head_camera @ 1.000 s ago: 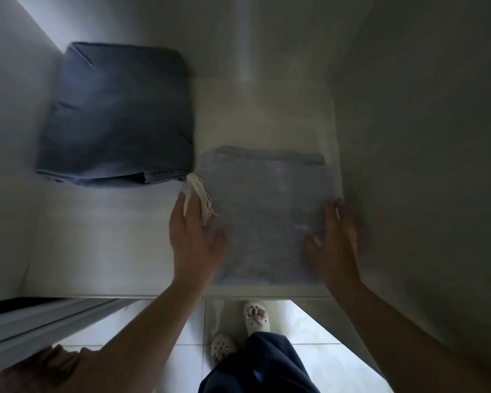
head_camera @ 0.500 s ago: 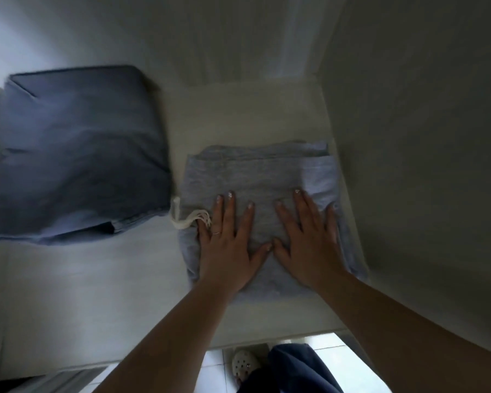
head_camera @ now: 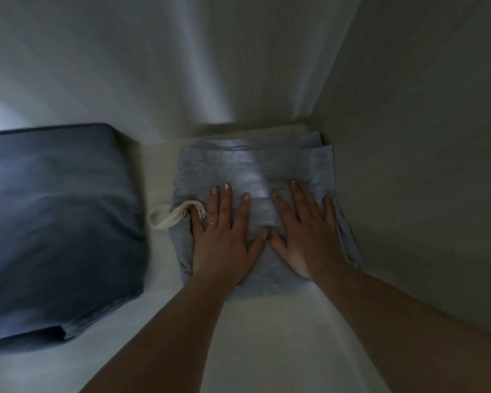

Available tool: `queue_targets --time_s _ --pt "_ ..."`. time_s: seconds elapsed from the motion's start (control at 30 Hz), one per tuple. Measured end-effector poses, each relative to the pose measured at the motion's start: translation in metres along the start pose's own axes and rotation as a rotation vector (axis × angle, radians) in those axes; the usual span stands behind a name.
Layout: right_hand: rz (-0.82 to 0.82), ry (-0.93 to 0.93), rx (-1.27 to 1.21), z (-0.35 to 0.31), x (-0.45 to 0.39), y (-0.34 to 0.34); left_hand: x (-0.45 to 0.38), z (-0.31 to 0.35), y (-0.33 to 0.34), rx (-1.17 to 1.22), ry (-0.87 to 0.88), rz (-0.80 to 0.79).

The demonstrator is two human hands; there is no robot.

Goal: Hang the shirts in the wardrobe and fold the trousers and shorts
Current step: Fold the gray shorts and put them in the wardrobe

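- Shorts (head_camera: 255, 177), grey and folded into a rough square, are lying on the shelf (head_camera: 159, 316) inside the wardrobe, tucked toward its back right corner with their right edge touching the side wall (head_camera: 425, 165).
- Left hand (head_camera: 224, 236) is lying flat on the near left part of the shorts, fingers straight and spread, gripping nothing.
- Right hand (head_camera: 306, 236) is lying flat just beside it on the near right part, fingers likewise straight and pressing down, thumbs almost meeting.
- A cream drawstring (head_camera: 173, 218) is sticking out past the left edge of the shorts, looping onto the bare shelf beside the left little finger.
- Folded dark blue trousers (head_camera: 57, 228) are sitting along the left side of the shelf, apart from the shorts with a strip of shelf between them.
- Judging from this, the person is smoothing or seating the shorts, so this piece looks nearly finished.
- What could go wrong:
  - the right edge is already bunching against the wall, and pushing further back could crumple the fold there;
  - lifting the palms with a sideways drag could slide the top layer and open the fold;
  - the loose drawstring could catch on a finger as the left hand is leaving and tug that corner askew.
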State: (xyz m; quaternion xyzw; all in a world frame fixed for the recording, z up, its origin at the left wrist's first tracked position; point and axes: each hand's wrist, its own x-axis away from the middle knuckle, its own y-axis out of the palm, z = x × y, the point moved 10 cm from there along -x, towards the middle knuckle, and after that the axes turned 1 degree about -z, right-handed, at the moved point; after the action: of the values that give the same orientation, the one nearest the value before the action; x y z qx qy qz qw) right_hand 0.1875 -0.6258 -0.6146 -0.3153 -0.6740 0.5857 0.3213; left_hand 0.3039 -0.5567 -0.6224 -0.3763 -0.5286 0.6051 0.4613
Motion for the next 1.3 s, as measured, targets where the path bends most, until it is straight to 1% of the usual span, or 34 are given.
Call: queue_targets --time_s 0.23,0.47,0.67,0.77,0.83,0.9,0.93,0.97,1.03,1.1,1.13,1.2,1.3 --pt "0.023 -0.039 0.023 0.005 -0.041 -0.005 -0.039 -0.006 -0.006 -0.009 -0.010 0.051" --pt "0.032 -0.027 0.035 0.011 -0.051 -0.008 -0.052 -0.004 -0.010 -0.009 0.003 0.078" --pt "0.058 -0.045 0.014 0.015 -0.062 -0.009 -0.062 -0.007 -0.014 0.001 0.014 0.155" --pt "0.015 -0.025 0.031 0.016 -0.064 -0.004 -0.064 -0.009 -0.010 0.037 0.013 0.113" --pt "-0.079 -0.001 0.056 0.019 -0.066 0.000 -0.059 -0.011 -0.011 0.027 0.033 0.055" --pt "-0.151 -0.024 0.056 0.014 -0.065 -0.010 -0.047 -0.014 -0.019 0.078 0.044 -0.020" --pt "-0.156 -0.037 0.006 0.011 -0.062 -0.020 -0.039 -0.017 -0.025 0.164 0.041 -0.043" --pt "-0.151 -0.032 -0.110 0.004 -0.054 -0.031 -0.025 -0.024 -0.033 0.290 0.008 -0.066" --pt "-0.142 0.046 -0.467 -0.011 -0.027 -0.050 0.011 -0.040 -0.052 0.519 -0.126 -0.098" --pt "-0.115 0.139 -0.801 -0.024 0.003 -0.061 0.052 -0.049 -0.069 0.703 -0.238 -0.060" --pt "-0.114 0.161 -0.915 -0.039 0.021 -0.075 0.077 -0.054 -0.089 0.808 -0.282 -0.018" --pt "-0.134 0.189 -1.025 -0.058 0.046 -0.086 0.114 -0.056 -0.106 1.017 -0.367 -0.001" --pt "-0.204 0.135 -1.096 -0.092 0.091 -0.117 0.179 -0.061 -0.150 1.202 -0.498 0.018"
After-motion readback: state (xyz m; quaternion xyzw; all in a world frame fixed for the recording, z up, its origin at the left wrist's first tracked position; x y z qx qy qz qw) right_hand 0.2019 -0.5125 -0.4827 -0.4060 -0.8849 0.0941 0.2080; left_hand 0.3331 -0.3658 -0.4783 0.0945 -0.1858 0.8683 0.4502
